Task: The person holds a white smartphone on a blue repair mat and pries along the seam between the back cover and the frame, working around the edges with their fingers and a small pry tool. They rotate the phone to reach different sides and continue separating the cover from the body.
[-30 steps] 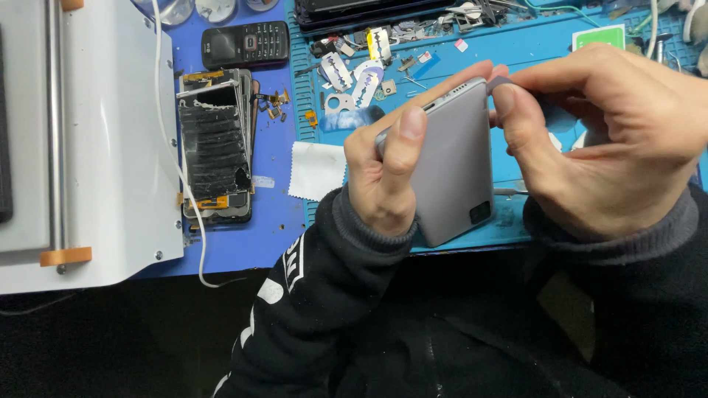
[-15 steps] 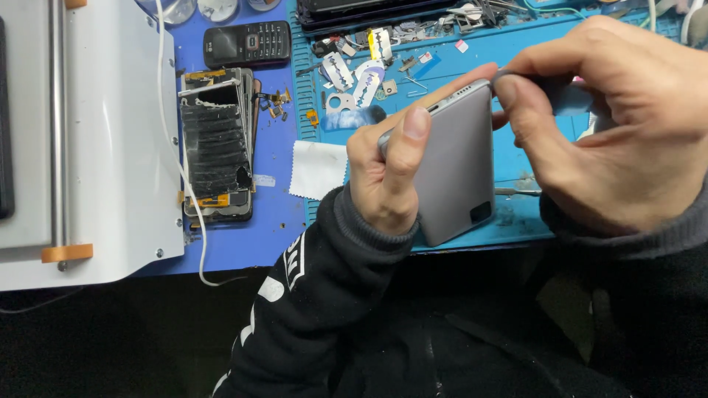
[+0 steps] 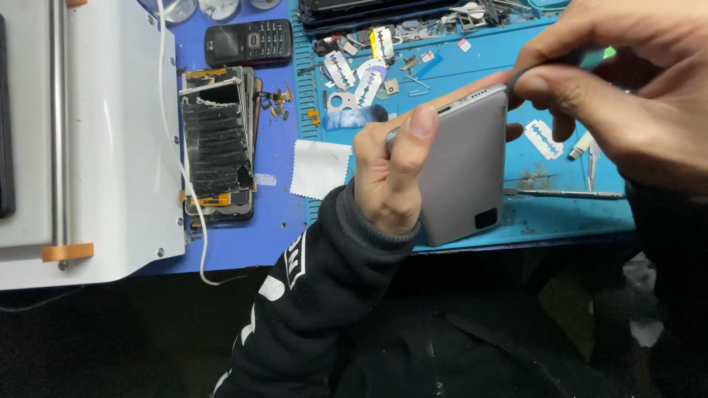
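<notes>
Blue work mat (image 3: 472, 74) covering the bench, ribbed along its left border, with a darker blue sheet (image 3: 276, 214) to its left and a white machine housing (image 3: 110, 147) at the far left. Item held: grey smartphone (image 3: 464, 169), back facing up, tilted with its upper edge raised above the mat's near edge. Left hand (image 3: 391, 177), in a black sleeve, closed around the phone's left side, thumb pressed along the rim. Right hand (image 3: 627, 88) pinched shut on a thin dark tool (image 3: 560, 63), its tip at the phone's upper right corner; the exact tip contact cannot be made out. On the mat: razor blades (image 3: 543, 138) just right of the phone, further blades (image 3: 354, 77) behind the left hand, metal tweezers (image 3: 568, 194) lying flat beside the phone's lower right. On the darker sheet: stack of broken phone screens (image 3: 217, 144), a black keypad phone (image 3: 247, 42) beyond them, a white cloth square (image 3: 321, 168) near the left wrist. White cable (image 3: 173, 147) running down the housing's right edge.
</notes>
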